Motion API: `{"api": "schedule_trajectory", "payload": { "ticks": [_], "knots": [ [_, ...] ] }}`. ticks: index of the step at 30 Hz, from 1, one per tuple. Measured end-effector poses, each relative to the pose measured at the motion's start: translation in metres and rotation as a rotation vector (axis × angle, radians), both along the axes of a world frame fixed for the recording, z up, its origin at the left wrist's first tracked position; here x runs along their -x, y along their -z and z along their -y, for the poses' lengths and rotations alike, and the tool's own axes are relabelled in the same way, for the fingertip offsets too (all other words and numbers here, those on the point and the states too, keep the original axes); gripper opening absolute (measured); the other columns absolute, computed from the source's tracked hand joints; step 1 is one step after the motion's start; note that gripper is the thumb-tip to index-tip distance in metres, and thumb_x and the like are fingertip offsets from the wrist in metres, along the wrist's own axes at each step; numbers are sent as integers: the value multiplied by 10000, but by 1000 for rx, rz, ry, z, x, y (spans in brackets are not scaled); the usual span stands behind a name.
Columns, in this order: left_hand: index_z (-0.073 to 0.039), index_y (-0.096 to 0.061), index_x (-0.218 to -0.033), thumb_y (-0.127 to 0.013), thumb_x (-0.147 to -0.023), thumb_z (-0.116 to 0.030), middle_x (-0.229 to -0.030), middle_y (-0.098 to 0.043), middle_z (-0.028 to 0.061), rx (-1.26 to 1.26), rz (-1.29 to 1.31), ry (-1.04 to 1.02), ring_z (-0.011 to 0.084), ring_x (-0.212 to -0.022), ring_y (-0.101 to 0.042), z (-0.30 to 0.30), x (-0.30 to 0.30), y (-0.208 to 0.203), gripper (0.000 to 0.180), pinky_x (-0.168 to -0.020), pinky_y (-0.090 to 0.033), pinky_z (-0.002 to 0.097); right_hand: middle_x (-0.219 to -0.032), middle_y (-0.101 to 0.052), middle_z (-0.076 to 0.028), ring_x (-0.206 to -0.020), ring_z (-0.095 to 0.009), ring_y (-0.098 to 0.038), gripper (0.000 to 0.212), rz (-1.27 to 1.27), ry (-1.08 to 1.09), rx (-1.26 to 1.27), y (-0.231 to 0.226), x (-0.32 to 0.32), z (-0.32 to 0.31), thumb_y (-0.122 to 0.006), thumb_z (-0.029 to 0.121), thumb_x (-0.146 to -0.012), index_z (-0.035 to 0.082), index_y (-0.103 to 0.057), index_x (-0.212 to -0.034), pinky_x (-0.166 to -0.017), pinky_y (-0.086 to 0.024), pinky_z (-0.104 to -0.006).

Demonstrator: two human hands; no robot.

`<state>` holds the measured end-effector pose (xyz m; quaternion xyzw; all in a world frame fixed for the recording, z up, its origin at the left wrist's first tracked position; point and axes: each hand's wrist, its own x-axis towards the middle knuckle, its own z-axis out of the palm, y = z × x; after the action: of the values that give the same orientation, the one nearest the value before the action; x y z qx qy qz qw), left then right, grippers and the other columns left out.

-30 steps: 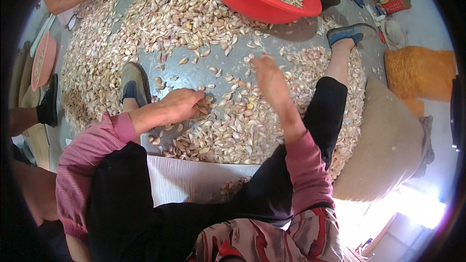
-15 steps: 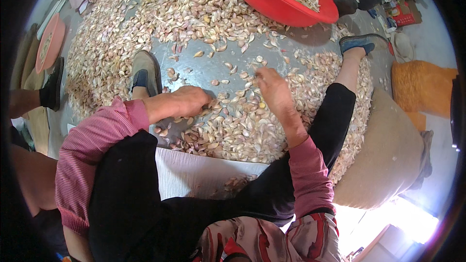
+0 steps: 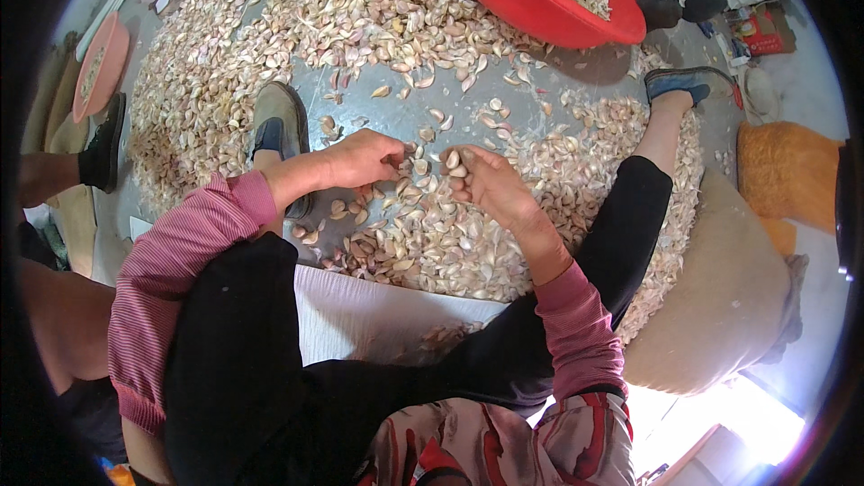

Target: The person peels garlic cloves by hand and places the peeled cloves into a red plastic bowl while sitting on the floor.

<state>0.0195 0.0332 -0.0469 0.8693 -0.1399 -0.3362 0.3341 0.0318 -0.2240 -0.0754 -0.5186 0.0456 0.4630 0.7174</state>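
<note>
Loose garlic cloves (image 3: 468,247) lie in a spread pile on the grey floor between my legs. My right hand (image 3: 490,184) is closed on garlic cloves (image 3: 455,162), pale ones showing at the thumb and fingertips. Just left of it, over the pile's far edge, my left hand (image 3: 367,160) has its fingers curled together and pointing right. Whether a clove sits in its fingertips is hidden. A few single cloves (image 3: 419,158) show in the gap between both hands.
A bigger heap of garlic cloves (image 3: 378,13) spreads beyond. A red basin (image 3: 549,9) of husks stands far right, a pink basin (image 3: 101,67) far left. A stuffed beige sack (image 3: 720,297) is beside my right leg. Other people's limbs show at the edges.
My right hand has come down and left, now with cloves showing in its fingers. My left hand has shifted slightly up and right, so the hands are closer together.
</note>
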Motion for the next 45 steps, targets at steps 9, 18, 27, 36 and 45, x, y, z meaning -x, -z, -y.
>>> {"api": "schedule_trajectory", "payload": {
  "ticks": [9, 18, 27, 36, 45],
  "knots": [
    [-8, -598, -966, -607, -883, -66, -731, -625, 48, 172, -247, -237, 110, -551, -629, -2, -4, -4, 102, -483, -519, 263, -1140, -623, -117, -1032, -218, -631, 365, -1, 43, -320, -4, 6, -5, -555, 184, -980, -38, -523, -1269, -876, -539, -350],
    [-14, -608, -994, -634, -872, -114, -768, -645, 95, 126, -124, -323, 166, -596, -649, -4, -7, -7, 160, -545, -529, 329, -891, -667, -117, -667, -213, -667, 268, 1179, -170, 618, -13, -10, -8, -597, 48, -873, 30, -643, -1136, -639, -533, -310],
    [-21, -628, -979, -648, -841, -125, -766, -656, 95, -2, -193, -105, 187, -612, -661, -6, -2, 2, 174, -557, -538, 324, -887, -625, -105, -876, -324, -621, 119, 1351, -76, 711, 16, -39, -23, -626, 39, -817, 59, -647, -933, -761, -510, -402],
    [13, -679, -871, -598, -839, -164, -722, -673, 140, -169, -389, 255, 205, -603, -677, -24, 6, 33, 198, -521, -537, 330, -938, -641, -123, -884, -318, -623, 200, 1450, -18, 603, 3, -28, -52, -631, 34, -810, 49, -652, -1008, -785, -507, -396],
    [2, -676, -840, -551, -858, -134, -741, -693, 131, -80, -524, 336, 241, -592, -684, -34, 10, 42, 186, -479, -541, 332, -913, -582, -128, -884, -327, -602, 141, 1607, -334, 598, 23, -31, -127, -659, 91, -781, 60, -626, -915, -778, -504, -416]
  ]
}}
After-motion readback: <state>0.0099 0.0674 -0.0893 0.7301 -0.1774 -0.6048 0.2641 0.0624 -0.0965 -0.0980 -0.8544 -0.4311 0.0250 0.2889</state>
